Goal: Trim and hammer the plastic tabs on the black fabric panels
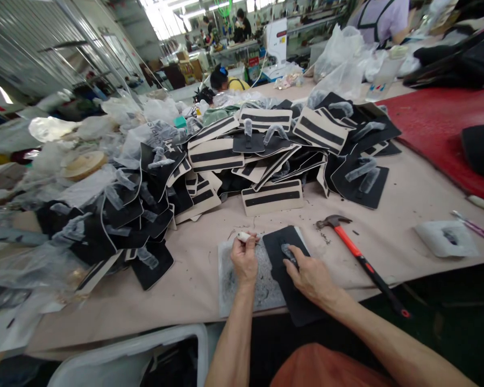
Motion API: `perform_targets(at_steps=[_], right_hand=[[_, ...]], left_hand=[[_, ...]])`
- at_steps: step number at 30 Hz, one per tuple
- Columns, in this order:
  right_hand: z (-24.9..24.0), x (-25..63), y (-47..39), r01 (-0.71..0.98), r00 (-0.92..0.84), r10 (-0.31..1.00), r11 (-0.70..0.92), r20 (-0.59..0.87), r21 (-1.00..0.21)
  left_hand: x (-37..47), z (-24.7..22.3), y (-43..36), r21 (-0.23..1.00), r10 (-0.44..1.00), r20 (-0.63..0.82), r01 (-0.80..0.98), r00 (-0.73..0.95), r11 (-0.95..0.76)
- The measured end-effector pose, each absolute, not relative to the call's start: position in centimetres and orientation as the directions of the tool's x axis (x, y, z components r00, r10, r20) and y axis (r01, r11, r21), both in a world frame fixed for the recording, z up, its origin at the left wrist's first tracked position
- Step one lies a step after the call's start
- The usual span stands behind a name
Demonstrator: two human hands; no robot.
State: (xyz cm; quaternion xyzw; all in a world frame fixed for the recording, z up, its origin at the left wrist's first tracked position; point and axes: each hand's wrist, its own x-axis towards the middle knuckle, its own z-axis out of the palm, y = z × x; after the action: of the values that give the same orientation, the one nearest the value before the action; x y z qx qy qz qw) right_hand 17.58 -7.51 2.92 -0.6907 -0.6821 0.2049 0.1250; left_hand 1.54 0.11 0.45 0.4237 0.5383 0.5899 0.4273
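Note:
My left hand (245, 260) is closed around a small white cylindrical object (243, 236), its kind unclear, above a grey speckled board (230, 287). Just right of it, a black flat panel (284, 236) lies partly over the board and juts past the table's front edge. My right hand (312, 277) rests on that panel, thumb and forefinger closed about a short strap wrapped in clear plastic (287, 251). Farther right lies a claw hammer (349, 242) with a red and black handle.
A heap of black panels with beige, black-striped backs (272, 198) spreads behind the board. Plastic bags (161, 110) pile up at the left. A white bin (201, 344) stands below the front edge. At right are a white packet (446, 239) and a purple-handled tool (478, 228). Other people work farther back.

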Motion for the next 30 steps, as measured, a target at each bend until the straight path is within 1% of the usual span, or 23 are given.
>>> perform_targets(at_steps=[3, 5, 7, 9, 13, 15, 20, 26, 30], right_hand=[[3.4, 18.1, -6.7, 0.907, -0.042, 0.991, -0.016, -0.128, -0.422], [3.5, 18.4, -6.5, 0.894, -0.028, 0.987, -0.045, -0.157, -0.445], [3.4, 18.8, -6.4, 0.865, -0.011, 0.980, -0.090, -0.197, -0.494], [3.1, 19.1, -6.3, 0.819, -0.010, 0.971, -0.129, -0.238, -0.559], [2.5, 19.1, -6.3, 0.684, -0.012, 0.961, -0.193, -0.275, -0.703], [2.4, 18.9, -6.4, 0.629, -0.004, 0.958, -0.220, -0.286, -0.746], [2.3, 18.2, -6.8, 0.610, 0.015, 0.963, -0.223, -0.271, -0.761], [2.5, 18.4, -6.8, 0.615, 0.016, 0.955, -0.244, -0.297, -0.750], [2.5, 18.4, -6.8, 0.619, 0.021, 0.954, -0.247, -0.298, -0.746]], left_hand=[[4.0, 0.9, 1.4, 0.991, 0.995, 0.038, -0.121, -0.096, -0.050], [5.4, 0.4, 2.0, 0.991, 0.999, 0.031, -0.133, 0.009, -0.029], [6.3, -0.6, 2.5, 0.989, 0.999, 0.015, -0.148, 0.046, -0.008], [6.6, -1.6, 2.7, 0.983, 0.999, -0.008, -0.183, 0.033, 0.014], [6.3, -2.5, 2.8, 0.966, 0.999, -0.047, -0.254, -0.010, 0.043], [6.1, -2.6, 2.8, 0.963, 0.998, -0.061, -0.265, -0.017, 0.054], [6.0, -2.5, 2.7, 0.965, 0.998, -0.061, -0.255, 0.010, 0.061], [6.1, -2.2, 2.6, 0.973, 0.998, -0.064, -0.222, 0.019, 0.067], [6.2, -2.0, 2.6, 0.984, 0.998, -0.055, -0.169, 0.018, 0.057]])
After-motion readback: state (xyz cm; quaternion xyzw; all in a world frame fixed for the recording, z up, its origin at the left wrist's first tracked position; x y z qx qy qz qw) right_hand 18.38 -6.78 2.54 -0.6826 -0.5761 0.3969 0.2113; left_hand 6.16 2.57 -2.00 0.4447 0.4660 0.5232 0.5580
